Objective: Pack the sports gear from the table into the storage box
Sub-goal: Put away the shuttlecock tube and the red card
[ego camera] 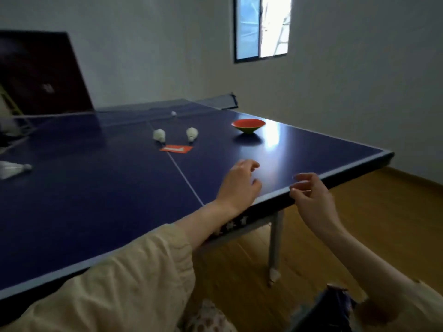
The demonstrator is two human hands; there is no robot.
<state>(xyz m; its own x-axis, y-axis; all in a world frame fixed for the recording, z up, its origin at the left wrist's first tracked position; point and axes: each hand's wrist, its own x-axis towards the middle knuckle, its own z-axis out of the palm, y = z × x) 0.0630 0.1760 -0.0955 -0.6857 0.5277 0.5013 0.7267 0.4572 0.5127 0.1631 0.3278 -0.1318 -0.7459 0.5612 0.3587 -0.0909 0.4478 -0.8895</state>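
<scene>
Two white shuttlecocks (pixel 159 135) (pixel 192 133) lie mid-table on the blue table-tennis table (pixel 96 188), with an orange card (pixel 176 149) just in front of them. A third shuttlecock (pixel 14 169) lies at the left edge of view. A small white ball (pixel 173 113) sits by the net. A red and green bowl-shaped dish (pixel 248 125) stands to the right. My left hand (pixel 239 185) hovers over the near table edge, fingers loosely curled, holding nothing. My right hand (pixel 309 195) hangs just off the edge, fingers loosely curled and empty. No storage box shows clearly.
A dark board (pixel 40 73) leans at the far left behind the net (pixel 134 113). A table leg (pixel 275 245) stands on the wooden floor (pixel 383 212) at right. A window (pixel 262 27) is in the far wall.
</scene>
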